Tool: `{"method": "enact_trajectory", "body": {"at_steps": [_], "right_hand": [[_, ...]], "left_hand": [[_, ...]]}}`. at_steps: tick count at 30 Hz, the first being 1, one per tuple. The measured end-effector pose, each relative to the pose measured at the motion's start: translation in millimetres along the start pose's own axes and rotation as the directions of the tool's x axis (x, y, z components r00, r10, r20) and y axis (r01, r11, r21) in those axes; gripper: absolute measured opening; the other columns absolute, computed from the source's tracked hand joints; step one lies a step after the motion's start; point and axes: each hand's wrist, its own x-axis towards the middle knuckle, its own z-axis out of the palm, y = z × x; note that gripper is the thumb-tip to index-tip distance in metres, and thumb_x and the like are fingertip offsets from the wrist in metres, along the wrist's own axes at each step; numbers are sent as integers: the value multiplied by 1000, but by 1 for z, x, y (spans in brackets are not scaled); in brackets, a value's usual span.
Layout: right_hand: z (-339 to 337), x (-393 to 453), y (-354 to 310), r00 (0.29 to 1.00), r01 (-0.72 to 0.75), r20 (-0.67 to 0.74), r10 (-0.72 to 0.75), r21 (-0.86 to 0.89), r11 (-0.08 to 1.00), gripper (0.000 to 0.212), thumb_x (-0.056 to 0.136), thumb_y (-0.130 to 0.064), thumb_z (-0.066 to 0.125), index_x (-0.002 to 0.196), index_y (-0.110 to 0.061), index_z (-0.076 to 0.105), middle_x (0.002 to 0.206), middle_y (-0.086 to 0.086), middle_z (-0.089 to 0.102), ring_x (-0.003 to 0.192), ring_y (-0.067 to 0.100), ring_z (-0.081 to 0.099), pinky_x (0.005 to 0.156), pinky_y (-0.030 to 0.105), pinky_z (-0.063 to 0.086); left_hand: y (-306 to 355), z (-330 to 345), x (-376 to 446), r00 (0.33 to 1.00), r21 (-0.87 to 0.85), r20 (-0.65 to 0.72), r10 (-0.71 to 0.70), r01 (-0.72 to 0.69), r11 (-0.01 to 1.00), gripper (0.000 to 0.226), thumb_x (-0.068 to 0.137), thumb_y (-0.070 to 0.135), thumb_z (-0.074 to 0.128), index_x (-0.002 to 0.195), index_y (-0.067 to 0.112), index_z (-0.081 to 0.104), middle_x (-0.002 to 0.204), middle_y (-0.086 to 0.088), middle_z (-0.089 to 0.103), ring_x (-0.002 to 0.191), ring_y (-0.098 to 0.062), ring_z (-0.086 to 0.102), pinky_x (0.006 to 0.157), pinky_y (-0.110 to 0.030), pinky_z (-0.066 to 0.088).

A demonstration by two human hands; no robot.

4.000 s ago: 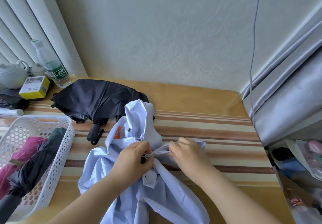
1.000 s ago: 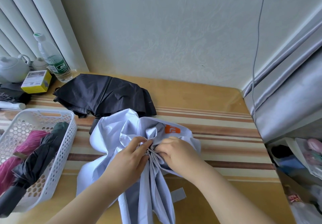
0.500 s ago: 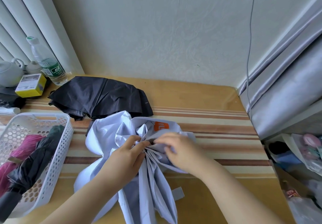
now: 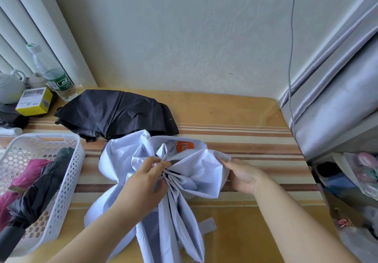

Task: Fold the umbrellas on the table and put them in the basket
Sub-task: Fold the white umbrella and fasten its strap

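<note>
Pale umbrella [image 4: 180,172] loose on table [image 4: 235,111] beside basket [image 4: 61,172]: left hand [image 4: 143,183] pinching gathered pleats at centre, right hand [image 4: 243,175] gripping outer flap; cloth light, soft, probably slippery, best held at bunched folds

My left hand [image 4: 143,183] bunches pale umbrella [image 4: 180,181] folds – shaft and ribs under that grip hidden by cloth. My right hand [image 4: 244,176] fingertips tucked behind fabric edge. Black umbrella [image 4: 116,113] beyond grip: near edge covered by pale canopy, handle unseen. Basket [image 4: 61,181] left of grip cut by frame edge – folded umbrellas [image 4: 30,191] inside partly cropped.
</note>
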Motion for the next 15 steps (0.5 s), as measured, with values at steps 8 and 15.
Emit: {"method": "enact_trajectory", "body": {"at_steps": [8, 15], "right_hand": [[-12, -17, -23, 984, 167, -104, -146, 248, 954, 31, 98, -28, 49, 94, -3, 65, 86, 11, 70, 77, 20, 66, 71, 30, 51], [-21, -28, -28, 989, 21, -150, 16, 242, 970, 31, 97, -28, 54, 98, 0, 68, 90, 13, 73, 82, 22, 70, 76, 34, 55]], "left_hand": [[-5, 5, 7, 992, -45, -106, 65, -70, 997, 31, 74, 10, 55, 99, 28, 59, 101, 7, 58, 69, -11, 49, 48, -18, 42], [-3, 7, 11, 987, -50, -140, 76, -84, 995, 24, 77, 24, 42, 96, 28, 56, 99, 11, 55, 60, -17, 59, 47, -25, 50]]}}
